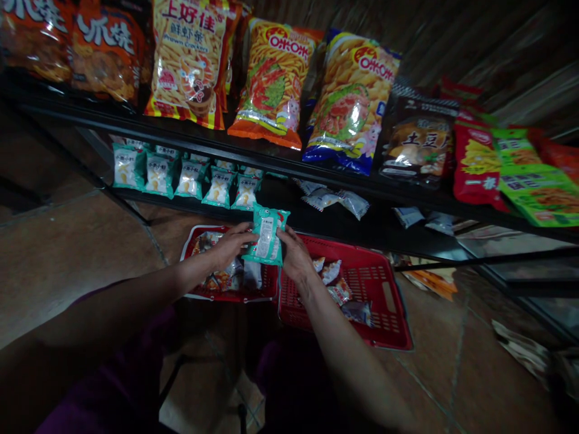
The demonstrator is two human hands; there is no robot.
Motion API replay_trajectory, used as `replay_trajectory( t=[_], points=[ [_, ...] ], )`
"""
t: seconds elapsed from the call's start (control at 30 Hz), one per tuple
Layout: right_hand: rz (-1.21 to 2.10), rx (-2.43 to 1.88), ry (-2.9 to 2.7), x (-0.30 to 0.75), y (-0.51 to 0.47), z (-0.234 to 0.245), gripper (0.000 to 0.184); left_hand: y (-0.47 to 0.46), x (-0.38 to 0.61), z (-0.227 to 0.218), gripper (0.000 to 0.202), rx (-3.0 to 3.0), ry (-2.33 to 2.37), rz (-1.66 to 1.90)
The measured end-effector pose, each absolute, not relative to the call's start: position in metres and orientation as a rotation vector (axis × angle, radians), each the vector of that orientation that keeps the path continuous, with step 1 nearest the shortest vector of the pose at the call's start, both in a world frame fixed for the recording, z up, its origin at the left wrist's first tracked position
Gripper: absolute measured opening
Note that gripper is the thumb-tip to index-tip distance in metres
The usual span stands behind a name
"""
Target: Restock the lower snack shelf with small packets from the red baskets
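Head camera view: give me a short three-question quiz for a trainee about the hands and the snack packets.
1. True or false: the left hand and right hand both grip one green packet.
2. Where does the row of matching packets stand? A) top shelf B) lower shelf C) floor
3. Fill in: the basket beneath the right hand is ___.
Key: 1 true; 2 B; 3 red.
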State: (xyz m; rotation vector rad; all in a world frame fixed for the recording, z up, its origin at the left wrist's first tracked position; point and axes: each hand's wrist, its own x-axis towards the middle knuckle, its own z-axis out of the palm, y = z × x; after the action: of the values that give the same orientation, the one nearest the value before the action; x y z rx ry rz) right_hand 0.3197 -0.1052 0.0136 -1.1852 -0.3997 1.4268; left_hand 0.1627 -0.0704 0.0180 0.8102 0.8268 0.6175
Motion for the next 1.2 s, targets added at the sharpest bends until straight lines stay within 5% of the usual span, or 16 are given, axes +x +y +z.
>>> replay_trajectory(
  t=[0.33,0.67,1.2],
  points=[
    [1.482,-1.249,-0.462,0.315,-0.109,0.017,0.048,-0.061,0.168,0.026,0.029,0.65,0.93,0.664],
    [1.666,-1.305,-0.387,0.313,-0.132,0.014,0.043,-0.045,0.167,0.019,0.017,0.546,1.134,0.859],
    [1.497,-1.183,-0.277,0.29,-0.14,0.013,0.046,-0.041,0.173,0.02,0.012,0.33,1.147,0.804]
  ],
)
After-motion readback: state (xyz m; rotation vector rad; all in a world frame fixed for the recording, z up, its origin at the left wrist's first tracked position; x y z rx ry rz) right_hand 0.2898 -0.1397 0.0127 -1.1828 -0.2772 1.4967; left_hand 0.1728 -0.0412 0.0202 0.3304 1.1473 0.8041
